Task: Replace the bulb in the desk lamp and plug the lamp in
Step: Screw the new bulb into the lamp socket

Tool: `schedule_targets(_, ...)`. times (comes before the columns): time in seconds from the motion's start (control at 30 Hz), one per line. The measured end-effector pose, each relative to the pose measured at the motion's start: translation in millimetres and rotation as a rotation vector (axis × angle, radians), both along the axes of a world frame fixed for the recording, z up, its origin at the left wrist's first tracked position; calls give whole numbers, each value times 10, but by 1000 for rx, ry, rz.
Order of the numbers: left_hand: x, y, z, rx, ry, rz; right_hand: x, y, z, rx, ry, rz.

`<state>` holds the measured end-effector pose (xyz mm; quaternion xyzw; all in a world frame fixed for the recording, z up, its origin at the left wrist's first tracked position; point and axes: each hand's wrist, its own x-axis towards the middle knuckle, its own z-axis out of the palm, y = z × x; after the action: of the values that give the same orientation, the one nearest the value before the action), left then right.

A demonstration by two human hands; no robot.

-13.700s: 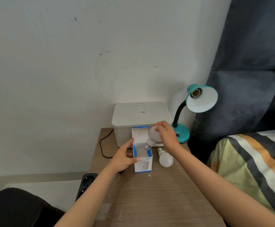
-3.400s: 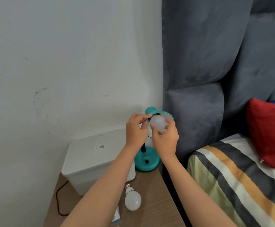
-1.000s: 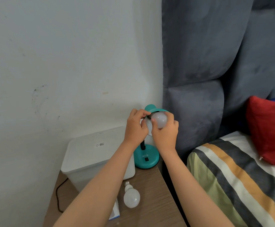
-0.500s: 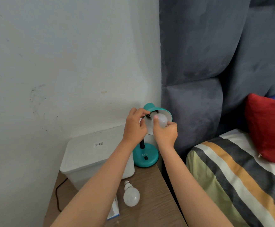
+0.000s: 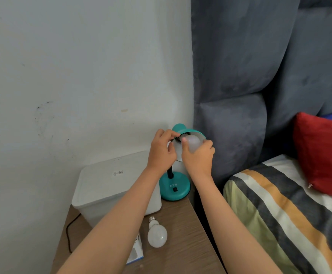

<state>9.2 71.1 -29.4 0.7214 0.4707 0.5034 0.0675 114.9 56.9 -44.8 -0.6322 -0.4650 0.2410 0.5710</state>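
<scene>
Bulb swap approx. half done. New bulb (image 5: 193,142) sat at the socket inside the teal lamp shade (image 5: 188,132), gripped by the right hand (image 5: 197,157); left hand (image 5: 162,151) pinched the shade rim to steady it. Seating depth: cannot tell, socket hidden. Spare bulb (image 5: 157,235) lay loose on the tabletop (image 5: 183,234), w/ its box (image 5: 135,252) beside it. Plug-in judged not yet done; no plug or outlet in view. Room tight: lamp base (image 5: 174,187) near the tabletop's right edge, white bin (image 5: 109,186) just left, headboard (image 5: 240,95) close right.
</scene>
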Motion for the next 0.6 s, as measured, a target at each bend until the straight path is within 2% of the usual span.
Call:
schedule_targets(0.1, -1, -3, -3, 7, -9, 5, -8, -49, -40, 90, -128, 56)
schedule_targets(0.17, -13, -1, -1, 6, -9, 5, 18, -36, -51, 94, -138, 38)
schedule_targets(0.33, -4, 2, 6, -14, -8, 5, 38, 47, -109, 53, 58, -25)
schedule_targets(0.6, -13, -6, 7, -10, -28, 19, 48, 8, -187, 206, -142, 36)
